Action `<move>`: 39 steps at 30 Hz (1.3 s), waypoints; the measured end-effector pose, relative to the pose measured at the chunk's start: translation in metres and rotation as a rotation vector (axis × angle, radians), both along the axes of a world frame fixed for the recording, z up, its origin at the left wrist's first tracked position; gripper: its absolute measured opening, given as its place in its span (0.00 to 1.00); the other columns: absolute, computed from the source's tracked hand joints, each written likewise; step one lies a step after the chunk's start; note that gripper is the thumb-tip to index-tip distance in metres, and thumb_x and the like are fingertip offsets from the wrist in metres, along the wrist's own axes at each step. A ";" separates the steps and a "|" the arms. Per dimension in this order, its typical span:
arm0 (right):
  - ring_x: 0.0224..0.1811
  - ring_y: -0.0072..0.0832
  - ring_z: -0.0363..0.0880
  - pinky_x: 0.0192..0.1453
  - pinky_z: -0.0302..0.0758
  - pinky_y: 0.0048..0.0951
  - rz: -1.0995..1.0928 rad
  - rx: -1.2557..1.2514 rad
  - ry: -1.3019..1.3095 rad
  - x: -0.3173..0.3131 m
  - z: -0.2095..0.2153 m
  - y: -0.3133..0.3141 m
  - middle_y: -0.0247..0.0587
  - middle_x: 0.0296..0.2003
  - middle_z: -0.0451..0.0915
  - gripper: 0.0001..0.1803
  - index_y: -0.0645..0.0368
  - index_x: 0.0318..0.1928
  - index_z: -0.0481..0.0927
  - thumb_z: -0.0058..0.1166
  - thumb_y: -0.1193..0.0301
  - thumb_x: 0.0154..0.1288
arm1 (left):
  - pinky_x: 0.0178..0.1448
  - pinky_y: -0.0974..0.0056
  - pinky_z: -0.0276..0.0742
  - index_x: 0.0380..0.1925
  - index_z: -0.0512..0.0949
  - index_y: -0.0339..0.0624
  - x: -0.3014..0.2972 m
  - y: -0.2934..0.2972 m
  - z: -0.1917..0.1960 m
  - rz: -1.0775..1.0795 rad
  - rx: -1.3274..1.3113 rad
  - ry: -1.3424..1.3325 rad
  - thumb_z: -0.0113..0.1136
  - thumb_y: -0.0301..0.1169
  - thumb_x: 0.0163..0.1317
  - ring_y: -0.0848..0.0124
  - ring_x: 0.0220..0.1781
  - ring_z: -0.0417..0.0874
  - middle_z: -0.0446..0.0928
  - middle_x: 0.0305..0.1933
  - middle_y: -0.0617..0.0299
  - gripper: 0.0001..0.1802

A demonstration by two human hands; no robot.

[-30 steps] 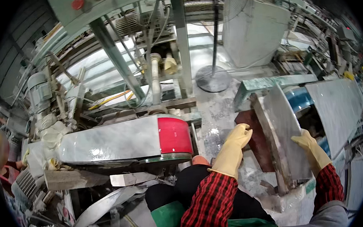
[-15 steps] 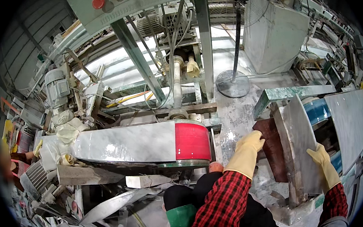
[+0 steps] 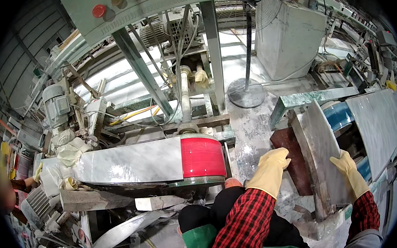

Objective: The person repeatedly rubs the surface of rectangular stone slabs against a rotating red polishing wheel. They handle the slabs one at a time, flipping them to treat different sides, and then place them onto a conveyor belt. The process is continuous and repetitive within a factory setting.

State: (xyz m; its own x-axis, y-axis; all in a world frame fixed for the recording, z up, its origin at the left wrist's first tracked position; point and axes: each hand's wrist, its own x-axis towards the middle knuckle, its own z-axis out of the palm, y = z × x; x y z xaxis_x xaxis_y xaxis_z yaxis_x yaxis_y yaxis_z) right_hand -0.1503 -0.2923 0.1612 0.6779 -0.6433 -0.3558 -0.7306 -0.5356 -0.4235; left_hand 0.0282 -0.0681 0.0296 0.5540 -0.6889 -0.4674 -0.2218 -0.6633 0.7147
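A pale cabinet (image 3: 289, 37) is seen at the back, with a fan (image 3: 248, 45) placed beside it. At the left, a long white slab (image 3: 131, 162) is laid flat, its right end met by a red drum (image 3: 203, 157). At the right, a second pale slab (image 3: 379, 126) is set at a slant, and blue drums (image 3: 338, 115) are partly exposed beside it. Between these drums and a rough plank (image 3: 312, 173), a grey slab (image 3: 321, 149) is stood on edge, tilted. By the plank, a dark brown board (image 3: 292, 161) is leaned. The grey slab's right edge is clamped in the grip of the gloved right hand (image 3: 350, 172). The gloved left hand (image 3: 270, 170) is held near the board, its grip curled together; whether anything is enclosed or touched cannot be told.
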 end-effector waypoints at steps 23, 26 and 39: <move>0.39 0.40 0.83 0.45 0.76 0.37 -0.004 -0.036 0.042 -0.008 -0.001 -0.014 0.49 0.33 0.83 0.27 0.60 0.45 0.81 0.59 0.52 0.52 | 0.52 0.54 0.76 0.43 0.76 0.47 0.005 0.002 -0.019 -0.203 -0.107 -0.206 0.57 0.45 0.61 0.53 0.50 0.80 0.80 0.47 0.53 0.17; 0.40 0.42 0.83 0.45 0.76 0.39 0.000 -0.060 0.062 -0.008 0.001 -0.014 0.51 0.33 0.83 0.27 0.60 0.44 0.81 0.59 0.50 0.52 | 0.51 0.54 0.75 0.42 0.76 0.46 0.007 0.002 -0.026 -0.219 -0.079 -0.162 0.57 0.45 0.61 0.53 0.49 0.80 0.80 0.46 0.53 0.17; 0.40 0.39 0.82 0.47 0.75 0.37 -0.030 -0.036 0.066 -0.006 0.010 -0.005 0.49 0.35 0.83 0.27 0.61 0.44 0.80 0.58 0.50 0.53 | 0.45 0.60 0.76 0.42 0.76 0.41 0.000 0.014 -0.003 -0.167 -0.120 -0.086 0.56 0.37 0.64 0.62 0.37 0.79 0.80 0.37 0.53 0.12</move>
State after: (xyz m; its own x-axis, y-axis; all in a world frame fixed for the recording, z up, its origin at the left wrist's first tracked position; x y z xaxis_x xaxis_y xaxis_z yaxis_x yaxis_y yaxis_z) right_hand -0.1559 -0.2977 0.1711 0.6341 -0.6760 -0.3755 -0.7721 -0.5274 -0.3544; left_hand 0.0283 -0.0542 0.0271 0.4619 -0.8221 -0.3328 -0.3846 -0.5237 0.7602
